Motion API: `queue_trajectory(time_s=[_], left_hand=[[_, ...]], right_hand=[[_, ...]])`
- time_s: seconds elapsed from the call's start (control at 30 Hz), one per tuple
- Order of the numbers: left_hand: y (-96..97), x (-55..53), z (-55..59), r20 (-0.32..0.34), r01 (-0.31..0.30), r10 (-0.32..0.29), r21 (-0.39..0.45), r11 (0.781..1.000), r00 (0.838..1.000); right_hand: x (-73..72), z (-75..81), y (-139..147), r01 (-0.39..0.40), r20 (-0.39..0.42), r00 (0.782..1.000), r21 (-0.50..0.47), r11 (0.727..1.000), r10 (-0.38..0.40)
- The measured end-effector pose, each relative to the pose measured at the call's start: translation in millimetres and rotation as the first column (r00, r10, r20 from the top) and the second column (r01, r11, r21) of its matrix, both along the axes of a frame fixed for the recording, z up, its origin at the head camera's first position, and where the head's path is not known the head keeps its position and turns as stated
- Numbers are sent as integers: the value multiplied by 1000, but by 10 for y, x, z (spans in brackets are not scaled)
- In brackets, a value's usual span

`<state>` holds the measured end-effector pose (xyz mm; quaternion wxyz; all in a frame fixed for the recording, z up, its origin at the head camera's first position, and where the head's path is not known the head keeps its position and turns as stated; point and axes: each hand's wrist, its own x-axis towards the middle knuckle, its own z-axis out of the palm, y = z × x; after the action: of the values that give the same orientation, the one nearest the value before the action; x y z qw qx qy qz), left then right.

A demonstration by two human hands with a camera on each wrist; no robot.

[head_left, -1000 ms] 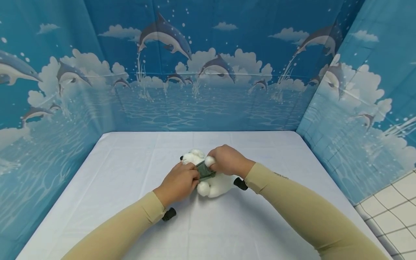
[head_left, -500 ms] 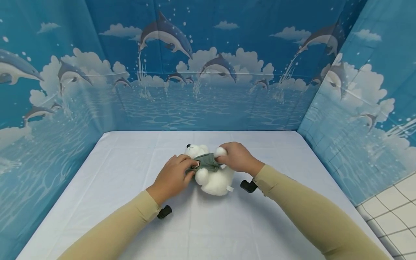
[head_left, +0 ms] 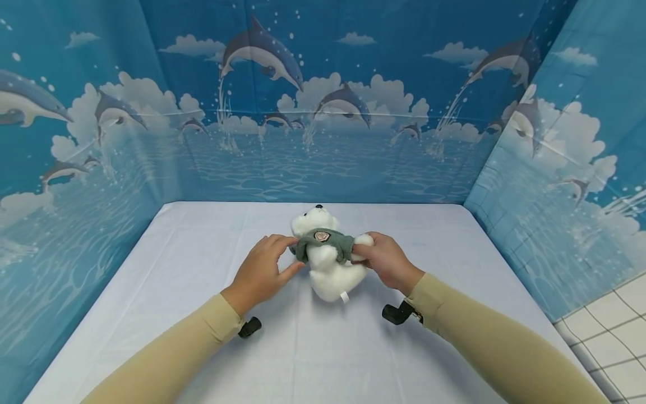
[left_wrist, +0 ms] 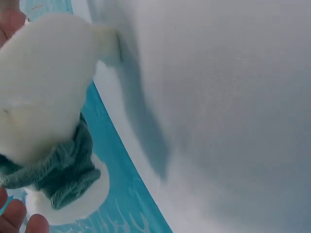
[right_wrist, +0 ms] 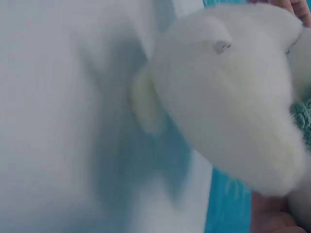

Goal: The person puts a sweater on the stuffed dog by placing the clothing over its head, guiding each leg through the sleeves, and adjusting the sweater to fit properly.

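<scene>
2-handed work on plush bear (head_left: 334,282), nose (head_left: 319,207) toward 12 o'clock, over surface (head_left: 308,359) | at 3 o'clock, right hand (head_left: 387,261), with fingers clamped on paw (head_left: 364,239), likely to control tilt | at 8 o'clock, left hand (head_left: 259,272), with fingers apart at sweater (head_left: 339,241), seemingly for steadying

A small screened-off booth; what kind of building surrounds it cannot be told. Creased fabric (head_left: 328,163) printed with leaping dolphins, clouds and rippled water rises behind the far edge of the worktop (head_left: 323,353) and runs along its left and right edges, closing off three sides. A plain white cloth (head_left: 212,247) with faint fold lines covers the worktop. Past its right edge, white tiling (head_left: 613,336) with dark joints shows.
</scene>
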<state>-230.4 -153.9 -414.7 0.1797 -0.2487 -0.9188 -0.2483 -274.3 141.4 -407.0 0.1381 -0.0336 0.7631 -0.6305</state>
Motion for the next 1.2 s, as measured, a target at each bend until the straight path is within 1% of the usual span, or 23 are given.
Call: queue_trajectory(time_s=[0.13,0.23,0.37,0.43,0.6,0.67,0.73,0.8,0.87,0.9,0.93,0.97,1.0,1.03,1.1,1.17,1.2], left_hand=[[58,11,-16,-2,32,-32,26,999,999],[127,24,-34,8,58,-59,43,997,998],[234,29,-67,22,67,-68,32,997,997],[276,26,-81,11,65,-65,20,998,998],[339,12,-95,-49,72,-71,16,997,996],[355,3,-98,-61,73,-72,11,997,996],[366,-1,-102,-64,76,-76,0,997,995],[375,3,-101,-62,83,-84,-13,996,995],[387,14,-100,-56,91,-92,-32,995,994],[395,21,-98,-52,96,-99,-45,994,994],[406,28,-96,-47,105,-108,-54,993,993],[420,33,-96,-39,113,-116,-67,991,992],[435,41,-94,-30,122,-125,-80,989,992],[450,50,-94,-20,134,-137,-90,987,990],[482,69,-97,2,158,-159,-116,980,987],[510,88,-105,24,182,-180,-132,975,983],[523,96,-109,32,193,-191,-136,972,981]], right_hand=[[89,-102,-55,39,43,998,-84,996,-36],[148,-174,-111,82,72,995,-122,989,-74],[224,-254,-157,128,102,988,-151,980,-113],[260,-281,-170,136,109,987,-159,978,-120],[334,-320,-183,130,121,987,-186,974,-109],[353,-334,-184,131,125,986,-188,973,-108],[372,-351,-180,128,120,987,-166,978,-109],[394,-364,-164,123,101,989,-115,986,-112],[416,-369,-131,102,57,993,-10,995,-102],[428,-367,-108,85,30,996,58,995,-86],[439,-359,-82,66,2,998,139,988,-67],[452,-348,-54,47,-26,999,222,974,-42],[466,-327,-26,26,-49,999,305,952,-11],[476,-304,4,-1,-65,997,389,921,29],[493,-230,61,-73,-59,991,528,846,123],[492,-115,113,-143,-29,978,620,771,204],[479,-43,137,-177,-16,968,659,731,250]])
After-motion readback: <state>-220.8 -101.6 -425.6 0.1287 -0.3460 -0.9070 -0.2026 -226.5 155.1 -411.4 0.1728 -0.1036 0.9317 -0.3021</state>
